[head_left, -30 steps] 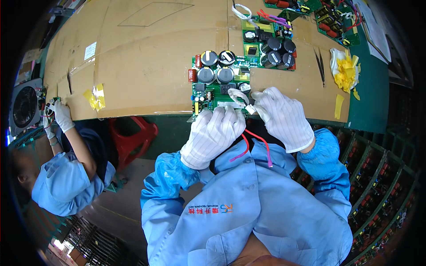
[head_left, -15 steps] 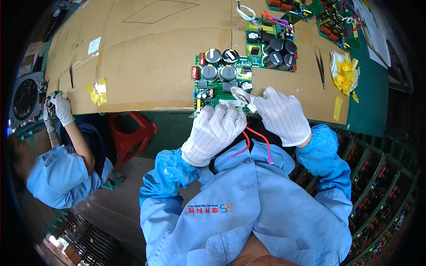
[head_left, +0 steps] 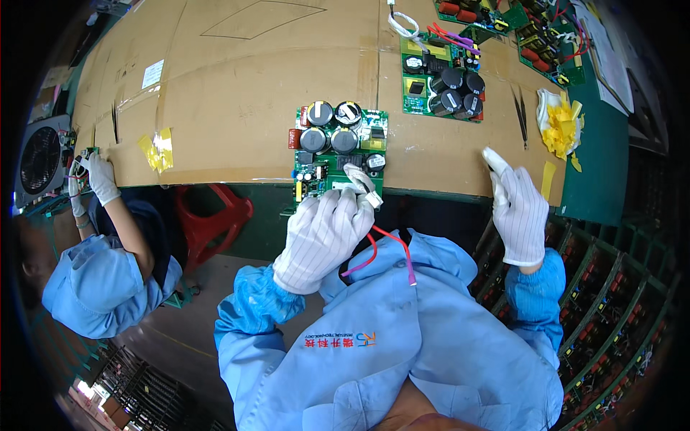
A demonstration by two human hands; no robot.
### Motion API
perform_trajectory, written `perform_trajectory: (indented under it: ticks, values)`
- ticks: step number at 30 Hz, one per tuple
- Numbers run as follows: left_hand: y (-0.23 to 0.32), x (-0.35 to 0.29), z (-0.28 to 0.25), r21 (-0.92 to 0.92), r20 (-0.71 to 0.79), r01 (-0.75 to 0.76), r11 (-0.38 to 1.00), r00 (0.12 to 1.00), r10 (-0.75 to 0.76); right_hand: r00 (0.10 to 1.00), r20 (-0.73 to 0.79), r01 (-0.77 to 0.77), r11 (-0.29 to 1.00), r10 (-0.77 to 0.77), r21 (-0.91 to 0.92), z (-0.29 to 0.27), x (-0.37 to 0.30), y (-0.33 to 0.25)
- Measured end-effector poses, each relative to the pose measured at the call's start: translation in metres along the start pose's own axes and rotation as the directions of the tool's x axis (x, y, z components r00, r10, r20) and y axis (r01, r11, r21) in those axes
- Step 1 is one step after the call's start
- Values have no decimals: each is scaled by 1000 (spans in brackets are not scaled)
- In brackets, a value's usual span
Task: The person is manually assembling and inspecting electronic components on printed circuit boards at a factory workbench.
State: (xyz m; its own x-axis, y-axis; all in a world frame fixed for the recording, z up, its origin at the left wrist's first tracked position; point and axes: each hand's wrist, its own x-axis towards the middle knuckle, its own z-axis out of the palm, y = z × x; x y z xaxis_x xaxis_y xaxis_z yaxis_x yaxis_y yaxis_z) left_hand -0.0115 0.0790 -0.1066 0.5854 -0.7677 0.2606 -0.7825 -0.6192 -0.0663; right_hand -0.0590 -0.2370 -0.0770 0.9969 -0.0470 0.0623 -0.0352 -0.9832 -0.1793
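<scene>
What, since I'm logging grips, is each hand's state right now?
Left hand: closed on the nearer green circuit board.
Right hand: open, nothing visible in it.

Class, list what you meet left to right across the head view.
Round black fan, slim dark tweezers, yellow tape strips, red plastic stool, green circuit board with white-gloved left hand at its near edge, another green circuit board, white-gloved right hand, crumpled yellow tape.
</scene>
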Motion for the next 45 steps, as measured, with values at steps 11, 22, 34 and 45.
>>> perform_trajectory:
  ticks: [11, 22, 34, 45]
  values:
    - [-97, 61, -23, -201, -157, 104, 974, 978, -137, 978, 208, -86, 840, -33, 536, 8, 29, -32]
    - [-92, 112, 1, -354, 298, -146, 924, 919, 259, 971, 60, 188, 890, -233, 416, 44, 34, -73]
    - [-82, 105, 14, -351, 133, -54, 935, 985, 107, 975, 37, 197, 934, -218, 298, 50, 29, -81]
    - [-84, 102, 19, -405, 69, -24, 914, 996, 57, 989, -14, 147, 944, -149, 295, 64, 28, -86]
